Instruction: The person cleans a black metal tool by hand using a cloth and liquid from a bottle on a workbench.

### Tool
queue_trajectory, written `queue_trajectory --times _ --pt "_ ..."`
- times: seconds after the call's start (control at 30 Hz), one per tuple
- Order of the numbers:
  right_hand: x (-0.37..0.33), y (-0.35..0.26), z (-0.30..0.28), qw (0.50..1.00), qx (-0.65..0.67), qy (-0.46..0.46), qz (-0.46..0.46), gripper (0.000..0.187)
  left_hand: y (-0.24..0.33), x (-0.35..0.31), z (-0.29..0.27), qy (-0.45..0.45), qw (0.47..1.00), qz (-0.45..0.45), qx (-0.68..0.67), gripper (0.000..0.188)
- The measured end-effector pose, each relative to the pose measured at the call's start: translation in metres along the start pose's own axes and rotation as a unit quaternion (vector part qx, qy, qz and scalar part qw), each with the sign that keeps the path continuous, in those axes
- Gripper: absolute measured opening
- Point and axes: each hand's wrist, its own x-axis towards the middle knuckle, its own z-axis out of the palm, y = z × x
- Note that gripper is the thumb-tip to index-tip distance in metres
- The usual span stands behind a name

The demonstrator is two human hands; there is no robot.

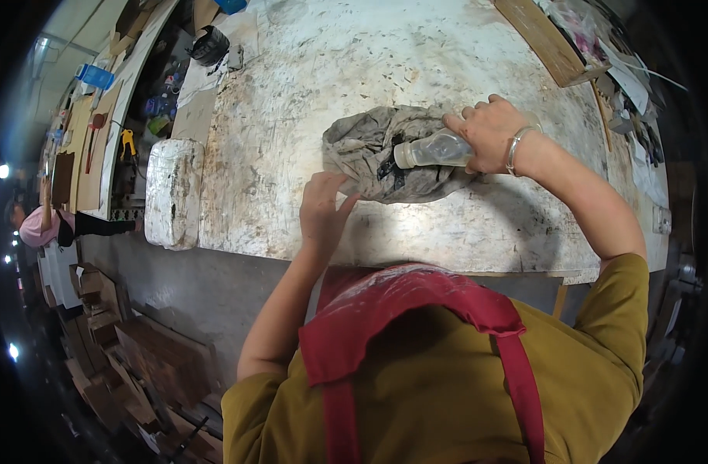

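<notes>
A crumpled grey rag (354,143) with dark stains lies on the white, paint-marked worktable (292,77). Gripped in my right hand (495,133) is a clear plastic bottle (439,149), tipped on its side over the rag with its mouth pointing left. Black smears show on the cloth right by the bottle's mouth. My left hand (323,203) rests at the rag's near left edge, its thumb and index finger at the cloth. The thumb stands apart from the index finger, and the other fingers are partly hidden. Whether liquid leaves the bottle cannot be made out.
A white, stained block (174,193) sits at the table's left end. Behind it stands a black-smeared container (209,46). A wooden board (551,39) and loose papers line the far right. Another person (41,224) is at the far left, and cardboard boxes (99,298) lie below.
</notes>
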Motion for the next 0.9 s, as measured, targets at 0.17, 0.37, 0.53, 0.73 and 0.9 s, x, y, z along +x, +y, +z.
queue_trajectory --times 0.17,0.37,0.53,0.73,0.9 --pt "0.000 0.009 0.002 0.999 0.001 0.012 0.033 0.050 -0.002 -0.001 -0.006 0.010 1.000 -0.018 0.012 0.032" --pt "0.001 0.016 0.006 0.999 0.002 -0.005 0.052 0.048 0.006 0.007 -0.003 0.019 1.000 0.021 0.007 0.031" --pt "0.000 0.012 0.007 0.998 0.016 0.003 0.053 0.048 0.010 0.011 0.006 -0.023 0.999 0.035 0.006 0.028" --pt "-0.004 0.006 0.006 0.999 0.024 0.007 0.048 0.048 0.017 0.023 0.015 -0.051 0.997 0.054 0.011 0.027" --pt "-0.010 0.003 0.009 0.998 0.042 0.003 0.039 0.047 0.017 0.025 0.019 -0.047 0.997 0.061 0.017 0.027"
